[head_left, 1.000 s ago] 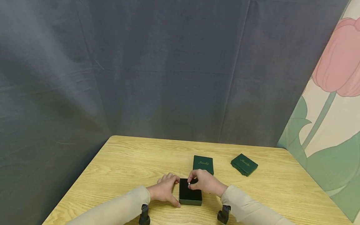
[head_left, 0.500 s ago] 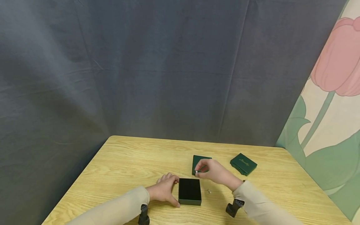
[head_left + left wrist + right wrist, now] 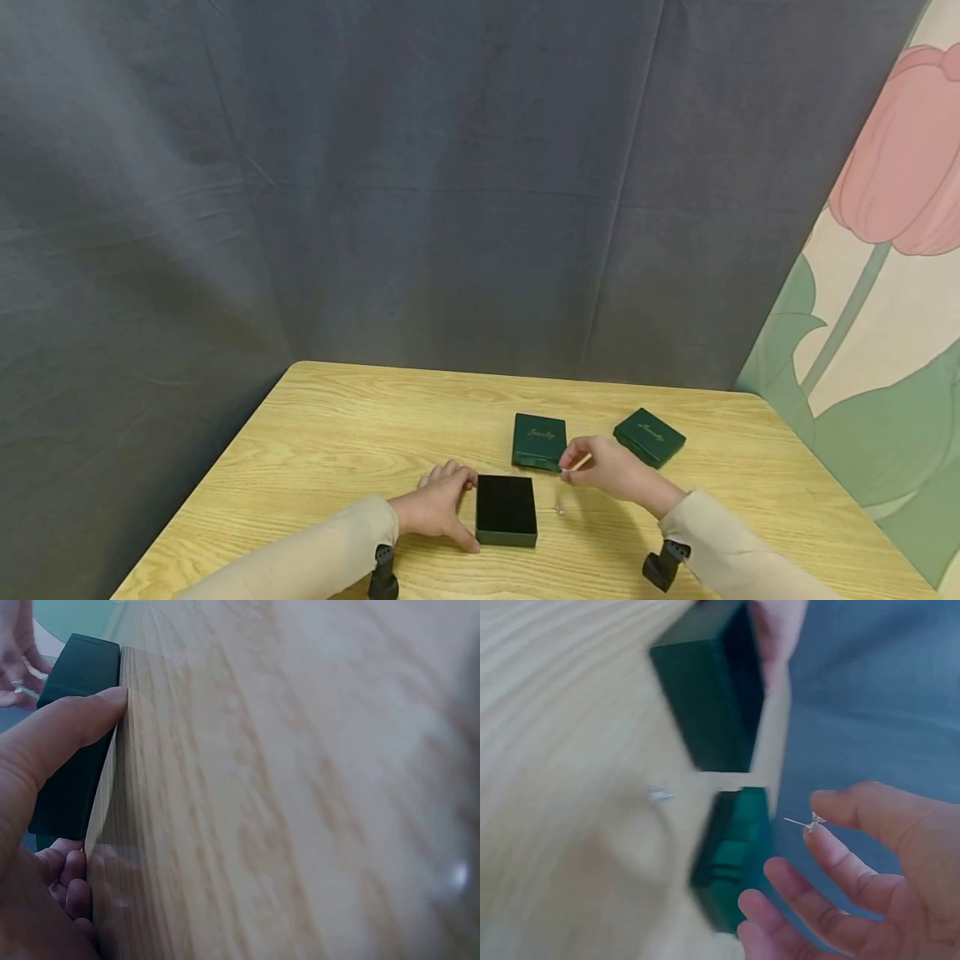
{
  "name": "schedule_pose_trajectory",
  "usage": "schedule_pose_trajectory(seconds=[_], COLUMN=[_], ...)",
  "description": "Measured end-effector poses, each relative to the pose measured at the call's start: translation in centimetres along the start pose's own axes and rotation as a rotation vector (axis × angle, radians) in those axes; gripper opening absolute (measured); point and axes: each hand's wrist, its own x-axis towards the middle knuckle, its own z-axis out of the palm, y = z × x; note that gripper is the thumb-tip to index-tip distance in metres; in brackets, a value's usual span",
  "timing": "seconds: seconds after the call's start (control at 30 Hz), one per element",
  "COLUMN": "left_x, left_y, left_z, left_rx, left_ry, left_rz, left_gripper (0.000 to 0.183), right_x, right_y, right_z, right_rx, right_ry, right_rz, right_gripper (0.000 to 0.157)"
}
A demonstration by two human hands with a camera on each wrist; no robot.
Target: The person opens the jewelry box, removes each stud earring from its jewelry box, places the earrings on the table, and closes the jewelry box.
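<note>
In the head view, my left hand (image 3: 438, 502) steadies an uncovered dark green jewelry box (image 3: 507, 507) with a black interior, thumb at its near left corner and fingers at the far left one. The left wrist view has the thumb along the box wall (image 3: 75, 776) and curled fingers beyond it. To the right, my right hand (image 3: 613, 471) pinches a small silvery stud earring (image 3: 812, 823) between thumb and index finger, its thin post pointing outward; the other fingers are spread. A second small earring (image 3: 558, 510) lies on the table right of the box.
Two green pieces lettered in gold lie farther back: one squarish box (image 3: 538, 435) behind the uncovered box, another angled box (image 3: 649, 437) to the right. The wooden table (image 3: 360, 417) meets a dark grey curtain (image 3: 450, 208) at its far edge.
The right hand has moved from over the uncovered box to the right with the earring, showing the box's interior and the earring on the table. The left hand has stayed in place.
</note>
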Motion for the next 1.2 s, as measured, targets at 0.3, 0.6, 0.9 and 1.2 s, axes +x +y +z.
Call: schedule_pose_trajectory(seconds=[0.3, 0.6, 0.9, 1.2], left_x=[0.0, -0.1, 0.0, 0.1], left_y=[0.1, 0.3, 0.2, 0.0], left_z=[-0.1, -0.1, 0.0, 0.0], left_rx=[-0.002, 0.000, 0.008, 0.007], left_ry=[0.001, 0.005, 0.002, 0.006], left_rz=[0.006, 0.003, 0.000, 0.000], left_gripper=[0.068, 0.068, 0.069, 0.068], right_x=[-0.2, -0.1, -0.1, 0.2], right_y=[2.7, 3.6, 3.5, 3.7], right_z=[1.8, 2.8, 3.0, 3.4], right_rx=[-0.006, 0.022, -0.009, -0.047], right_ry=[-0.053, -0.053, -0.043, -0.033], right_rz=[0.036, 0.054, 0.075, 0.069], right_gripper=[0.008, 0.008, 0.011, 0.014])
